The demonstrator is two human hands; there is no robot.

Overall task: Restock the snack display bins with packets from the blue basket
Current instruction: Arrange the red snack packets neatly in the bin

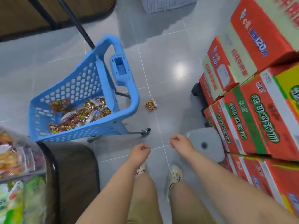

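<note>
A blue basket (103, 88) on wheels stands on the grey tiled floor, left of centre, with several red-and-gold snack packets (84, 113) in its bottom. One loose packet (150, 105) lies on the floor just right of the basket. My left hand (140, 152) and my right hand (180, 142) hang in front of me below the basket, fingers loosely curled, holding nothing. Snack display bins (17, 159) with colourful packets show at the lower left edge.
Stacked red and green cartons (252, 110) fill the right side. A grey stool (205, 144) stands beside them near my right hand. A dark display stand (72, 172) sits at lower left, another at top left. My feet in spotted shoes are on the floor below.
</note>
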